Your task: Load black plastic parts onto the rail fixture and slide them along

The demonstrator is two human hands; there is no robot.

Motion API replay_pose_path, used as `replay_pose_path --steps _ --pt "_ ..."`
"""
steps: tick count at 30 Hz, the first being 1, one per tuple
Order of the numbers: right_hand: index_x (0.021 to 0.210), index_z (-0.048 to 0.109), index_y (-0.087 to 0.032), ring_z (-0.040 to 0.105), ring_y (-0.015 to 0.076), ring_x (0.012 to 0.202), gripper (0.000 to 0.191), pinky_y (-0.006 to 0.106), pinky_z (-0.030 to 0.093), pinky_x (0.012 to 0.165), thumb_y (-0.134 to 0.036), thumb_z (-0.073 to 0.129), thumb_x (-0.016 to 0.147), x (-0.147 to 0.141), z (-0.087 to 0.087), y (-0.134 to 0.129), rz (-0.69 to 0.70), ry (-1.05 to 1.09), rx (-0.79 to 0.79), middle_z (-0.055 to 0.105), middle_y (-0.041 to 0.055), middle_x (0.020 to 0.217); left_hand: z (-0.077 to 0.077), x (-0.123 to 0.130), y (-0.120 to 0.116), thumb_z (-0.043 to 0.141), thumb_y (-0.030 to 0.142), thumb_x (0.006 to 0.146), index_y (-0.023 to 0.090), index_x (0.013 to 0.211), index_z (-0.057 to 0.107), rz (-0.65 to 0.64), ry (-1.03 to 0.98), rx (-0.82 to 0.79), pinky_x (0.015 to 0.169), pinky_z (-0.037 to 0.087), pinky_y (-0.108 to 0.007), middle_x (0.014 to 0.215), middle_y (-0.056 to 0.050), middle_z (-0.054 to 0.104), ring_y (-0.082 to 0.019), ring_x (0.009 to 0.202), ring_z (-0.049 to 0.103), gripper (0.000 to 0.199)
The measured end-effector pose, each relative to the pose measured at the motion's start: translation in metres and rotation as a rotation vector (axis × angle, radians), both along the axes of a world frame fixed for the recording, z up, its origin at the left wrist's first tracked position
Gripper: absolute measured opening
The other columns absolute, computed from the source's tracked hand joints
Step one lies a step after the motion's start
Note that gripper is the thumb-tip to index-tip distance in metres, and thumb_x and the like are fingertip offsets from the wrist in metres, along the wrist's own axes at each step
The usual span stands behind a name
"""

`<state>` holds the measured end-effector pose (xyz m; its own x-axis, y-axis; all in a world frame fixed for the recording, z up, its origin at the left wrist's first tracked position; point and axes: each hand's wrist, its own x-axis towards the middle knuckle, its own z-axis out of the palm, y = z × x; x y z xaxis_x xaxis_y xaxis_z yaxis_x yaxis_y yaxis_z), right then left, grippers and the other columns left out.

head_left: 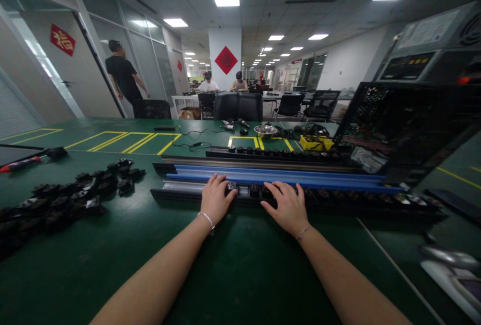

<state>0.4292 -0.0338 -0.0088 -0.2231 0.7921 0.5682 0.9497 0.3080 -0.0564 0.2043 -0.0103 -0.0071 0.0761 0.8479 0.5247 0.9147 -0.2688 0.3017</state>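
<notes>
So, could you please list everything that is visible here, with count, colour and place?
long rails: several, black and blue, lying across the table in front of the hands
small black parts: a pile, too many to count, on the table at left
screwdriver: one, red and black, far left
metal bowl: one, silver, behind the rails
yellow tray: one, right of the bowl
black crate: one, at right
table: one, green with yellow lines
people: three, in the background, one standing at left, two seated
left hand: fingers on the nearest rail
right hand: fingers on the same rail
</notes>
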Motion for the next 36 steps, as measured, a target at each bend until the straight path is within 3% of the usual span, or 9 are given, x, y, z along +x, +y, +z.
replay_pose_path --steps 30,36 --pt "0.119 0.05 -0.03 0.046 0.0233 0.107 0.044 0.052 0.015 0.1 -0.049 0.047 0.079 0.001 -0.001 0.001 -0.006 -0.014 0.006 0.055 0.005 0.116 0.0 -0.014 0.005 0.056 0.036 0.076 0.018 0.093 0.064 -0.061 -0.008 0.048 0.102 0.035 -0.043 0.115 -0.006 0.06 -0.025 0.12 0.042 0.027" --pt "0.119 0.05 -0.03 0.046 0.023 0.107 0.044 0.052 0.014 0.1 -0.049 0.046 0.08 0.002 -0.002 0.001 -0.002 -0.002 0.007 0.054 0.0051 0.116 0.002 -0.019 0.007 0.054 0.038 0.076 0.02 0.093 0.064 -0.081 0.002 0.04 0.099 0.038 -0.039 0.109 -0.005 0.063 -0.023 0.111 0.05 0.027"
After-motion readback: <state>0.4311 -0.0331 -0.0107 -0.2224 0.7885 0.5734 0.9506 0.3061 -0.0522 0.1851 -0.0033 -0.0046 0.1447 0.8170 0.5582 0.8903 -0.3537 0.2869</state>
